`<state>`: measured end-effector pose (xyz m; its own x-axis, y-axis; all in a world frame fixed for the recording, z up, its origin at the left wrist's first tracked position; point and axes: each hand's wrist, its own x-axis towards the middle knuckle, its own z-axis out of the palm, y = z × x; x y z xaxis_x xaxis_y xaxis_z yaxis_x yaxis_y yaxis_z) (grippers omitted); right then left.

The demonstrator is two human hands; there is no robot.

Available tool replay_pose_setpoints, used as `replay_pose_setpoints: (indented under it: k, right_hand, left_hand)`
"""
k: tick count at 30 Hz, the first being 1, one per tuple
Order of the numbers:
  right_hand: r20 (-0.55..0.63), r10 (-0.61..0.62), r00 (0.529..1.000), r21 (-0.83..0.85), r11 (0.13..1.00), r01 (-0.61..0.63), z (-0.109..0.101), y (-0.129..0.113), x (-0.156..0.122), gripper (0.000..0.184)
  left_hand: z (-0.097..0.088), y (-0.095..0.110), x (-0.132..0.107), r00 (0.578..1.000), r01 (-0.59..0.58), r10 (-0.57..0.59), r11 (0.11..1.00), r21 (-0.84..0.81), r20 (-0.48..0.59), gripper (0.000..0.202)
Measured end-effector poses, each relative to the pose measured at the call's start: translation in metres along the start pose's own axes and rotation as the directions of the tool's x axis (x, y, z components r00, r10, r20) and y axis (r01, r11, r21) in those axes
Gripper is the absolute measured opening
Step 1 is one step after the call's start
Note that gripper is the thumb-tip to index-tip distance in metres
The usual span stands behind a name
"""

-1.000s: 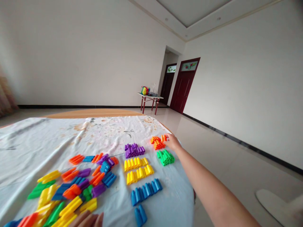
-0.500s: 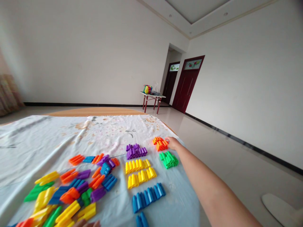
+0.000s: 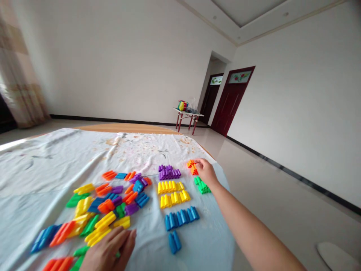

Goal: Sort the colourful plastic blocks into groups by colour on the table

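My right hand (image 3: pixel 207 172) reaches to the far right of the cloth. Its fingers are pinched at the right end of a stack of orange plastic tube blocks (image 3: pixel 192 166), partly covering it. Just nearer lie green tube blocks (image 3: pixel 202 185), close to my right wrist. At the bottom, my left hand (image 3: pixel 108 250) is curled low over the cloth beside the mixed pile. A bit of green block (image 3: pixel 117 254) shows between its thumb and fingers; most of it is hidden. Yellow blocks (image 3: pixel 98 231) lie just beyond those fingers.
Purple blocks (image 3: pixel 169 173), yellow rows (image 3: pixel 175 198) and blue blocks (image 3: pixel 182 218) lie sorted mid-cloth. Left of them is a loose mix of several colours, with orange blocks (image 3: pixel 62 233) near. A floral cloth (image 3: pixel 84 146) covers the table. A small table (image 3: pixel 188 113) stands beyond.
My view has shifted so more of the near cloth shows. My left hand has come further into view, over the cloth by the pile. My right hand stays at the orange stack, now covering more of it.
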<state>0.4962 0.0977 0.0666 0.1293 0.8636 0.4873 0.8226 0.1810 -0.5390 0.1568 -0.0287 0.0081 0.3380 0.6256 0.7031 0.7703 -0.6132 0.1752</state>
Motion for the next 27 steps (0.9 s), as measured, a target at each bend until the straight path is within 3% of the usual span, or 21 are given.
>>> replay_pose_setpoints:
  k: [3, 7, 9, 12, 14, 15, 19, 21, 24, 25, 27]
  right_hand:
    - [0.039, -0.176, 0.984, 0.274, 0.948, 0.159, 0.024, -0.056, -0.053, 0.024]
    - [0.118, -0.218, 0.969, 0.488, 0.862, 0.135, 0.059, -0.122, -0.12, 0.022]
    - [0.149, -0.245, 0.958, 0.529, 0.838, 0.133, 0.074, -0.143, -0.141, 0.022]
    - [0.145, -0.308, 0.94, 0.519, 0.833, 0.193, 0.09, -0.156, -0.159, 0.021]
    - [0.133, -0.381, 0.915, 0.48, 0.832, 0.278, 0.096, -0.155, -0.166, 0.02]
    - [0.133, -0.42, 0.898, 0.456, 0.83, 0.32, 0.096, -0.154, -0.169, 0.021]
    - [0.2, -0.551, 0.81, 0.38, 0.806, 0.454, 0.094, -0.155, -0.177, 0.041]
    - [0.249, -0.62, 0.744, 0.362, 0.772, 0.522, 0.093, -0.161, -0.179, 0.052]
    - [0.33, -0.684, 0.65, 0.346, 0.729, 0.591, 0.096, -0.168, -0.182, 0.051]
    - [0.35, -0.684, 0.64, 0.336, 0.729, 0.596, 0.098, -0.169, -0.182, 0.046]
    - [0.36, -0.653, 0.666, 0.301, 0.757, 0.58, 0.101, -0.167, -0.181, 0.038]
  left_hand:
    - [-0.009, 0.014, 0.008, 0.992, 0.101, -0.097, 0.994, -0.044, 0.074, 0.03]
    - [-0.015, 0.012, 0.008, 0.977, 0.199, -0.193, 0.978, -0.058, 0.094, 0.033]
    - [-0.022, 0.009, 0.009, 0.967, 0.253, -0.249, 0.964, -0.085, 0.06, 0.034]
    - [-0.039, 0.002, 0.013, 0.926, 0.373, -0.377, 0.917, -0.141, -0.001, 0.036]
    - [-0.05, -0.004, 0.015, 0.864, 0.486, -0.501, 0.853, -0.192, -0.043, 0.036]
    - [-0.054, -0.008, 0.016, 0.814, 0.552, -0.578, 0.802, -0.229, -0.061, 0.036]
    - [-0.063, -0.033, 0.012, 0.536, 0.74, -0.84, 0.514, -0.434, -0.081, 0.04]
    - [-0.065, -0.05, 0.008, 0.438, 0.75, -0.896, 0.41, -0.519, -0.076, 0.042]
    - [-0.067, -0.075, 0.001, 0.372, 0.763, -0.925, 0.352, -0.543, -0.077, 0.04]
    - [-0.067, -0.083, -0.001, 0.362, 0.777, -0.929, 0.347, -0.525, -0.078, 0.04]
    - [-0.066, -0.095, -0.007, 0.343, 0.806, -0.936, 0.339, -0.485, -0.085, 0.04]
